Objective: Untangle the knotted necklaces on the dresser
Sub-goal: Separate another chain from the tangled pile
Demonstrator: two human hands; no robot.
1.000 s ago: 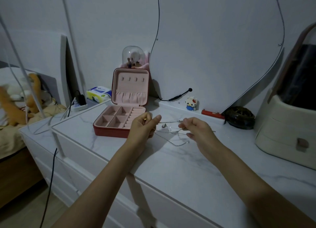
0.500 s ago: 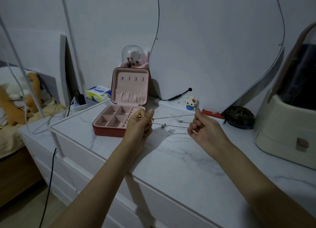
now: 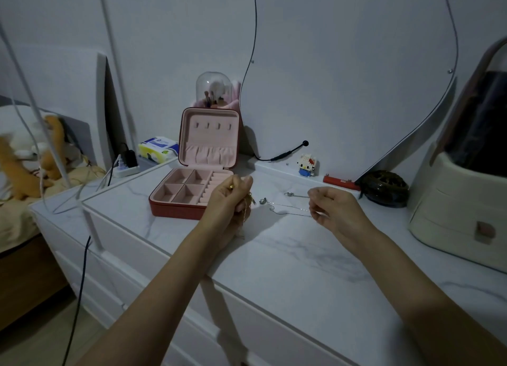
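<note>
My left hand [image 3: 229, 201] pinching a thin gold chain necklace [image 3: 246, 212], my right hand [image 3: 333, 210] pinching a fine silver chain necklace [image 3: 288, 206] over the white marble-patterned dresser [image 3: 288, 256].

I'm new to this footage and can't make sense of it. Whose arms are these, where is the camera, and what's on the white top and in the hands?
There is no machine here. A person wears one wide-angle camera on the head, looking forward and down, so the two arms reaching in from below are their own. They work over a white marble-look dresser. On it stands an open pink jewellery box, its compartments looking empty, plus a small toy figure and a dark round dish near the wall. The left hand grips a gold chain that dangles below it. The right hand pinches thin silver chains, which stretch toward the left hand. Whether they remain knotted is too fine to tell.
</note>
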